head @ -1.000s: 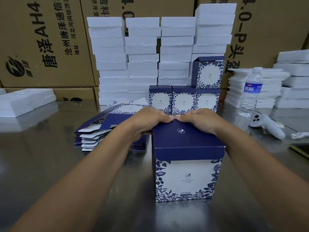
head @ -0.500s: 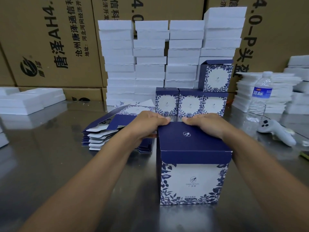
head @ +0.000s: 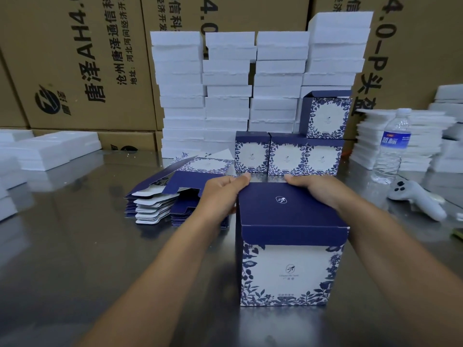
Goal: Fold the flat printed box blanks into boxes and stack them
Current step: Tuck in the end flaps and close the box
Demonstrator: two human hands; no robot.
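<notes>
Table [head: 75, 246], lower left: sheet metal, smooth, dully reflective.
Folded box [head: 288, 266], centre: printed card, matt navy and white.
Flat blanks [head: 160, 199], centre left: same card, plain white insides.
Foam blocks [head: 225, 96], upper centre: white, rough-edged.
Cartons [head: 75, 58], upper left: brown matt cardboard.
Bottle [head: 390, 151], right: clear glossy plastic.

Brown printed cartons [head: 75, 58] line the back. Before them, white foam blocks [head: 225, 96] stand in four columns on the steel table [head: 75, 246]. Foam trays [head: 57, 151] lie at left. At right, a water bottle [head: 390, 146] stands near a pale controller [head: 416, 199] and stacked foam sheets [head: 426, 136].
</notes>
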